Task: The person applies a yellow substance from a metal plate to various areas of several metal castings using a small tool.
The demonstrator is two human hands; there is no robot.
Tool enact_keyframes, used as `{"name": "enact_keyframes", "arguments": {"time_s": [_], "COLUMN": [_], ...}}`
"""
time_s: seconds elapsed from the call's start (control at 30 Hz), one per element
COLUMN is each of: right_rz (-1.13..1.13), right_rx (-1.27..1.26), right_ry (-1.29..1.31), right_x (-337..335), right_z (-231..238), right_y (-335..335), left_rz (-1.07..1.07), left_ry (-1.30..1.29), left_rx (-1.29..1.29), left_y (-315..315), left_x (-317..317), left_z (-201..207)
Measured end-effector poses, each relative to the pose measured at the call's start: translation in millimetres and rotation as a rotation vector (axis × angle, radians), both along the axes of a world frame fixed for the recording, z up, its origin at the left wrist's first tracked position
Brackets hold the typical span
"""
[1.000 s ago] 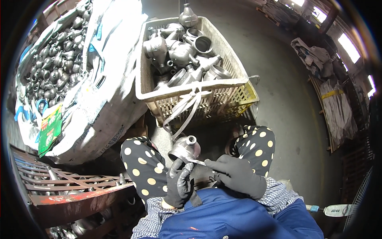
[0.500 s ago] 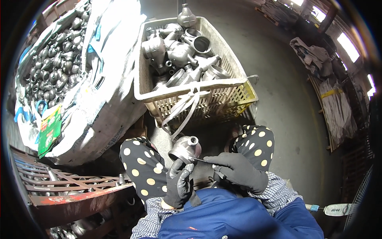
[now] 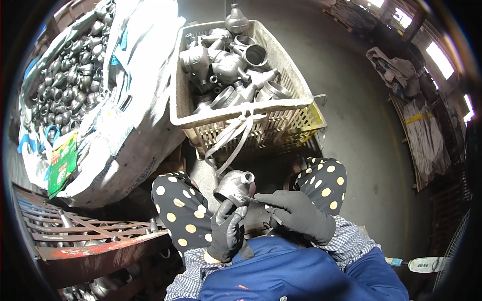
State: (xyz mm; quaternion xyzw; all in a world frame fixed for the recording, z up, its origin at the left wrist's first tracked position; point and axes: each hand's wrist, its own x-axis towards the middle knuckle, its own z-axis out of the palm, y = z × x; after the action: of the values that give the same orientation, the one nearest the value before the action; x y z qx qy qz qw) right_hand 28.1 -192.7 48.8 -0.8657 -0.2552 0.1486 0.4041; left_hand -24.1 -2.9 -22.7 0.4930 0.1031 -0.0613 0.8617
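Note:
Between my knees, a grey metal casting (image 3: 233, 184), round-bodied with a short pipe neck, is held up by my left hand (image 3: 226, 232). The gloved fingers of that hand are closed around its lower rim. My right hand (image 3: 300, 214), also in a dark glove, grips a thin, file-like metal tool (image 3: 248, 199) whose tip lies against the casting's lower right side. Most of the tool is hidden under the right fingers, so its exact kind does not show.
Ahead stands a pale plastic crate (image 3: 241, 111) heaped with similar castings, a strap hanging from its front. A large white woven sack (image 3: 145, 125) full of smaller castings is at left. Below it sits a rusty red metal rack (image 3: 95, 251). A fan (image 3: 449, 251) is at lower right.
The tool's tip has slid a little further left over the casting, along with my right hand. The casting has turned and shifted very slightly in my left hand.

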Motion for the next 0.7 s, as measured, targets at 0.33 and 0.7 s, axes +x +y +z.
{"name": "enact_keyframes", "arguments": {"time_s": [0.33, 0.7], "right_rz": [-0.053, -0.093], "right_rx": [0.177, 0.310], "right_ry": [0.067, 0.320], "right_x": [0, 3], "right_z": [-10, -12], "right_y": [-2, 3], "left_rz": [0.000, -0.005], "left_ry": [-0.013, -0.039], "left_rx": [-0.029, 0.039], "left_y": [-3, -1], "left_x": [2, -3], "left_z": [-2, -12]}}
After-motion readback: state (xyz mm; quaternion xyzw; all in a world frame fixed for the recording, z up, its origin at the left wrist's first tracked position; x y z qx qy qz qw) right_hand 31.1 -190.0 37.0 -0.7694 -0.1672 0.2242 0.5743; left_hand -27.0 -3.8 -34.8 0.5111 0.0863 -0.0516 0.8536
